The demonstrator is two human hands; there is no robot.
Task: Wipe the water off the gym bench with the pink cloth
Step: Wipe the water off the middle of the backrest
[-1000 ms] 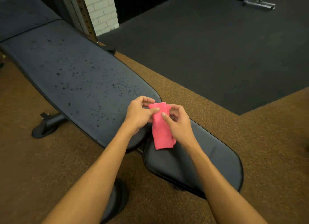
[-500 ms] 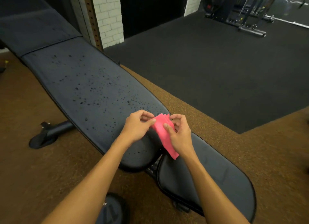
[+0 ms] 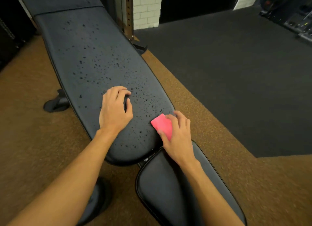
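Note:
The black gym bench back pad runs from the near centre to the far left, dotted with water drops across its middle and near end. My right hand presses the folded pink cloth flat on the pad's near right edge. My left hand hovers over or rests on the pad to the left of the cloth, fingers loosely curled and holding nothing. The separate seat pad lies below my right forearm.
Brown speckled flooring surrounds the bench, and a dark mat lies to the right. A bench foot sticks out at left. A white brick pillar and a perforated rack upright stand behind; gym equipment sits far right.
My left hand let go of the cloth and moved left over the pad. My right hand brought the folded cloth down onto the pad's near right edge. The view tilted toward the bench.

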